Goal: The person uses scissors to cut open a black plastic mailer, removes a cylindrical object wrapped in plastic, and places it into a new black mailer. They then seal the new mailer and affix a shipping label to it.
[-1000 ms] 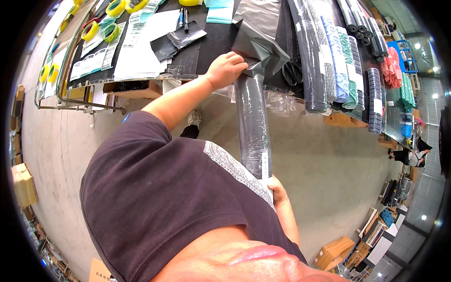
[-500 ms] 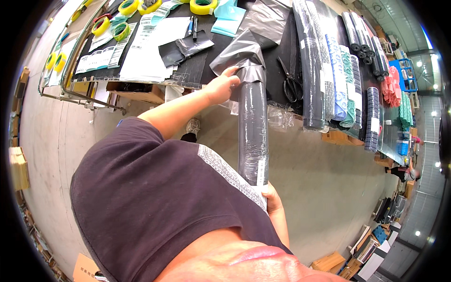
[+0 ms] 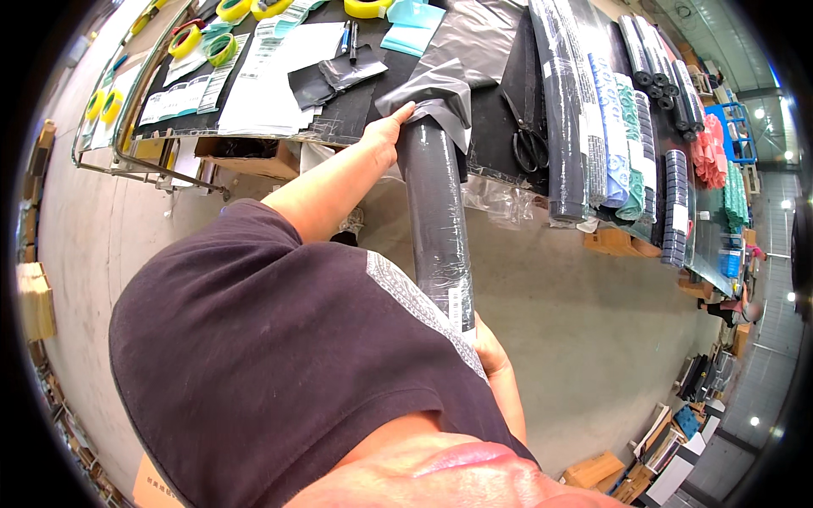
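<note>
A long black roll point(image 3: 439, 229) in shiny clear film slants from my body toward the table, a white label near its close end. Its far end sits inside the mouth of a grey plastic bag point(image 3: 445, 89), which lies rumpled over the table edge. My left hand point(image 3: 388, 134) grips the bag's mouth at the roll's left side; some fingers are hidden behind it. Around the roll's near end curls my right hand point(image 3: 491, 345), its fingers partly hidden beneath. Black-handled scissors point(image 3: 530, 148) lie on the table right of the bag.
Several wrapped rolls point(image 3: 566, 127) line the table's right side. Papers point(image 3: 262, 110), a folded dark plastic piece point(image 3: 339, 78), pens point(image 3: 353, 41) and yellow tape rolls point(image 3: 222, 51) lie to the left. A metal rail point(image 3: 127, 161) edges the table; an open carton point(image 3: 246, 161) sits below.
The roll's far end has swung left and moved farther toward the table, so the roll now slants. My left hand moved left and away from me with the bag's mouth.
</note>
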The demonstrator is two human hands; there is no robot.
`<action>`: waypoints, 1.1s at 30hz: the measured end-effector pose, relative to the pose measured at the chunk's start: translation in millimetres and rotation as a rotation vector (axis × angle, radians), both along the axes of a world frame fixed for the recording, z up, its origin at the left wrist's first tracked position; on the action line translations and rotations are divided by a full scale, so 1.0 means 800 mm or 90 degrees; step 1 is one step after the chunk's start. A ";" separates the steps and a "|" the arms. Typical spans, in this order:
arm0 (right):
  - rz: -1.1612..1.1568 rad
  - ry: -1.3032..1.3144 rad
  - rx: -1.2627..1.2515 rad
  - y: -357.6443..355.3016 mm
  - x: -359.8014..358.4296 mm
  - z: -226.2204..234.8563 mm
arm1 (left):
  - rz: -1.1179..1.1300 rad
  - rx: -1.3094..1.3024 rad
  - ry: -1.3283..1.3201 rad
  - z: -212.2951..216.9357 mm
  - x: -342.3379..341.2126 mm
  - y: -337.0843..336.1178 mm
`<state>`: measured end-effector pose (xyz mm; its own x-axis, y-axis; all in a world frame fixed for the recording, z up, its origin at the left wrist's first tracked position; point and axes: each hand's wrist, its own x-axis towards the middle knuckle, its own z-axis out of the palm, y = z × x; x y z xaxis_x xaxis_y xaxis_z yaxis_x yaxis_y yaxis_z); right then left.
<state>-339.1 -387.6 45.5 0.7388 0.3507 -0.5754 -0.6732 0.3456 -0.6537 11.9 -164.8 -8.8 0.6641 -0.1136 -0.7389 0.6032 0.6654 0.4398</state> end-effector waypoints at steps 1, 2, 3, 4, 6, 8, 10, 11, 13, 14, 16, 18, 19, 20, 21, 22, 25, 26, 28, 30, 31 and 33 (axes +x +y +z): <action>0.025 -0.011 -0.014 -0.001 -0.001 -0.002 | 0.000 -0.018 0.007 -0.025 0.008 0.011; 0.017 -0.012 -0.030 0.002 -0.002 0.008 | -0.009 -0.060 -0.005 -0.013 -0.002 0.006; 0.007 -0.015 -0.046 0.007 0.000 0.028 | -0.021 -0.103 -0.017 0.014 -0.017 -0.002; 0.001 -0.019 -0.061 0.010 0.001 0.039 | -0.029 -0.144 -0.031 0.035 -0.027 -0.005; -0.001 -0.017 -0.058 0.004 -0.009 0.034 | -0.128 -0.197 -0.025 0.038 -0.037 -0.006; -0.011 -0.010 -0.046 0.004 -0.019 0.032 | -0.208 -0.206 -0.021 0.043 -0.044 -0.018; -0.034 0.001 -0.034 0.004 -0.024 0.033 | -0.311 -0.082 -0.025 0.066 -0.072 -0.032; -0.054 -0.013 -0.051 0.002 -0.032 0.027 | -0.351 -0.069 -0.026 0.074 -0.090 -0.039; -0.089 -0.021 -0.007 0.002 -0.042 0.014 | -0.437 -0.025 -0.017 0.081 -0.128 -0.048; -0.097 -0.028 0.018 0.001 -0.042 0.010 | -0.481 -0.032 0.003 0.060 -0.143 -0.047; -0.114 -0.051 0.007 0.004 -0.037 0.009 | -0.540 -0.034 0.010 0.047 -0.186 -0.051; -0.130 -0.080 -0.016 -0.002 -0.033 -0.009 | -0.573 0.010 -0.014 0.073 -0.222 -0.055; -0.124 -0.114 -0.051 -0.009 -0.023 -0.024 | -0.589 0.029 -0.009 0.068 -0.236 -0.058; -0.112 -0.132 -0.069 -0.016 -0.007 -0.042 | -0.583 0.023 -0.023 0.061 -0.245 -0.059; -0.128 -0.149 -0.088 -0.018 0.017 -0.053 | -0.569 0.044 -0.047 0.053 -0.244 -0.059; -0.123 -0.152 -0.111 -0.015 0.054 -0.040 | -0.556 0.058 -0.070 0.047 -0.236 -0.059; -0.145 -0.227 -0.147 0.006 0.186 -0.035 | -0.399 0.006 -0.128 0.052 -0.152 -0.059; -0.144 -0.225 -0.156 0.018 0.229 -0.025 | -0.356 -0.020 -0.133 0.050 -0.116 -0.056; -0.154 -0.255 -0.255 0.045 0.295 -0.026 | -0.320 -0.114 -0.157 0.047 -0.065 -0.035; -0.115 -0.354 -0.350 0.064 0.318 -0.033 | -0.339 -0.136 -0.157 0.032 -0.041 -0.008; -0.062 -0.387 -0.481 0.067 0.312 -0.030 | -0.334 -0.156 -0.157 0.021 -0.041 0.008; 0.149 -0.369 -0.681 0.059 0.302 0.007 | -0.302 -0.165 -0.133 -0.007 -0.049 0.045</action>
<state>-97.9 -340.4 50.8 0.9625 0.0644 -0.2635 -0.1643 -0.6346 -0.7552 -27.5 -129.2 -14.8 0.6257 -0.5941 -0.5056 0.7793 0.4460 0.4402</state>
